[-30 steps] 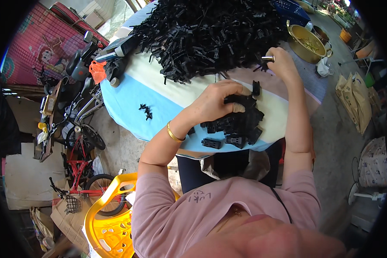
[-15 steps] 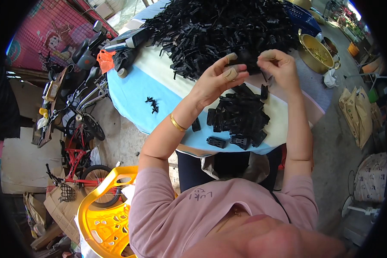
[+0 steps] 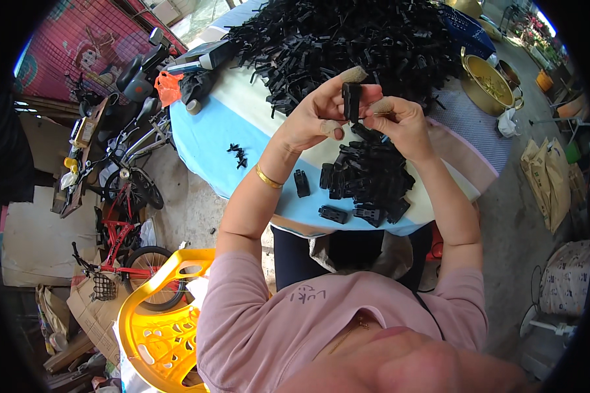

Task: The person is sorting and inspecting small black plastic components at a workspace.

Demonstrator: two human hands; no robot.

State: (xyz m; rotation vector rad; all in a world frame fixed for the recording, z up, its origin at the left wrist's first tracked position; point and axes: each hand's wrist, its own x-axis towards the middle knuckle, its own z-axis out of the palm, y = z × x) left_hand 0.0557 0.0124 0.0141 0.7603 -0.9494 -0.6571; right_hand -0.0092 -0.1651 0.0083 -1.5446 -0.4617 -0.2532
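My left hand (image 3: 311,118) is raised over the table, its fingers curled round a narrow black plastic clip-like piece (image 3: 351,99) that stands upright. Beige wraps cover its thumb and forefinger tips. Close on the right, my right hand (image 3: 403,128) pinches thumb and forefinger together beside the clip-like piece's lower end; whatever lies in that pinch is too small to make out. Below both hands sits a small heap of similar black pieces (image 3: 373,173). Single ones lie at its near edge, such as a black piece (image 3: 333,214), and another black piece (image 3: 301,183) lies to its left.
A large mound of black plastic parts (image 3: 347,39) covers the far side of the cloth-covered table (image 3: 210,144). Tiny black bits (image 3: 237,155) lie at left. A brass-coloured pot (image 3: 488,85) stands far right. A yellow plastic chair (image 3: 157,327) and a red bicycle (image 3: 121,245) are at left.
Both hands have come closer together, the right moving left and slightly down. The black clip-like piece now shows upright at the left hand's fingers, where none was plain before.
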